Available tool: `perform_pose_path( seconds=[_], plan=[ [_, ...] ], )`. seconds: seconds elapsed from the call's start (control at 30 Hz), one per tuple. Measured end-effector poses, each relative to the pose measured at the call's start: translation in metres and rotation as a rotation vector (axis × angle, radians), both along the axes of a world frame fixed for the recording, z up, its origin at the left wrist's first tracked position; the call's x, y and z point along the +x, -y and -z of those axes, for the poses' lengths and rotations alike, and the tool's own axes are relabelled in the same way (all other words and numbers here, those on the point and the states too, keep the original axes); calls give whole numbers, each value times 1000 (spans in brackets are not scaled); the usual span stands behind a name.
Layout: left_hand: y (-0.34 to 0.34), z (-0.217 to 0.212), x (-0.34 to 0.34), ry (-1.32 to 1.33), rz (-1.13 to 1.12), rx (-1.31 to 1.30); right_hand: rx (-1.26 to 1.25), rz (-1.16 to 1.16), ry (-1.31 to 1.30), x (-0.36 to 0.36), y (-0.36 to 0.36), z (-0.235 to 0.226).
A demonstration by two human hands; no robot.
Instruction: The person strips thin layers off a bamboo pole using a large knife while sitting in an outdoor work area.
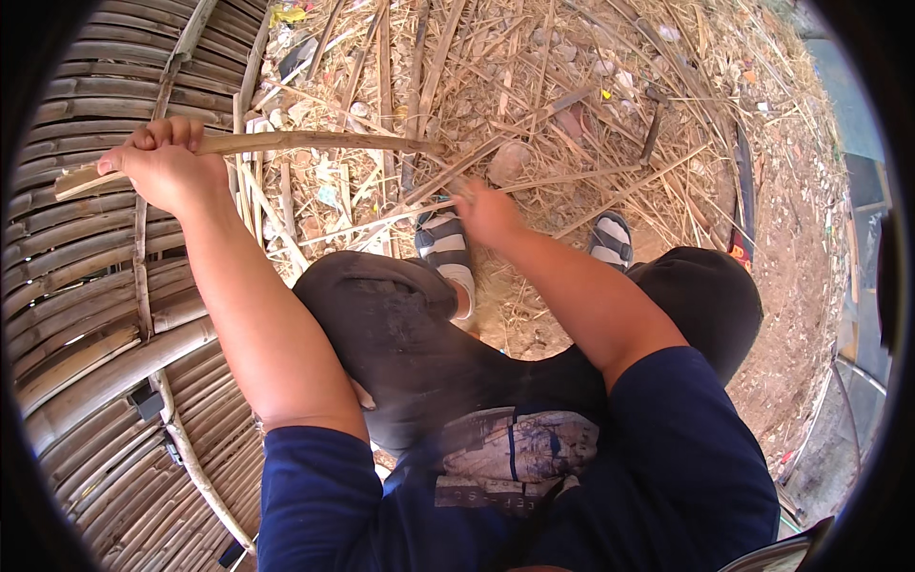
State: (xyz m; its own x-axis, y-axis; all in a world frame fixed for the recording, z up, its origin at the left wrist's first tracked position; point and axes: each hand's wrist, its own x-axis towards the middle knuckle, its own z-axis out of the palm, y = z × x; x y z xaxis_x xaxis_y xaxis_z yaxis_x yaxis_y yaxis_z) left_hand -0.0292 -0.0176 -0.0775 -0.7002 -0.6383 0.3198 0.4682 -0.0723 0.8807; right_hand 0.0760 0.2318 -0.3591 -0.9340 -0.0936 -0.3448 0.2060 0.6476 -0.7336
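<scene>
My left hand (164, 164) is raised at the upper left, fist closed around a long split bamboo strip (315, 142). The strip runs roughly level from beyond my fist rightward to a tip above my knees. My right hand (488, 214) sits just below and right of that tip, above my striped sandal (443, 243). Its fingers are closed around a small object (461, 191) that is too blurred to identify. A thin sliver (381, 220) leads from the litter toward this hand. I sit with dark trousers (400, 324) and bent knees.
A panel of lashed bamboo poles (86, 315) fills the left side. Dry bamboo scraps and shavings (534, 86) cover the ground ahead. A long dark curved blade-like thing (744, 186) lies on the dirt at right. My other sandal (610, 238) is beside my right forearm.
</scene>
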Motion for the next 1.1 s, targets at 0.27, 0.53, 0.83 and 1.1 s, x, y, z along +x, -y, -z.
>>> perform_pose_path(
  seconds=[0.27,0.53,0.83,1.1],
  plan=[
    [-6,-2,-4,0,14,-14,52,27,14,-7,-8,-14],
    [-7,-2,-2,25,-13,9,-209,-82,-280,-3,8,-36],
    [-2,-1,-3,30,-53,-9,22,49,135,-10,-18,14],
    [-2,-1,-2,33,-28,10,-196,-6,5,-17,-5,-15]
  ],
)
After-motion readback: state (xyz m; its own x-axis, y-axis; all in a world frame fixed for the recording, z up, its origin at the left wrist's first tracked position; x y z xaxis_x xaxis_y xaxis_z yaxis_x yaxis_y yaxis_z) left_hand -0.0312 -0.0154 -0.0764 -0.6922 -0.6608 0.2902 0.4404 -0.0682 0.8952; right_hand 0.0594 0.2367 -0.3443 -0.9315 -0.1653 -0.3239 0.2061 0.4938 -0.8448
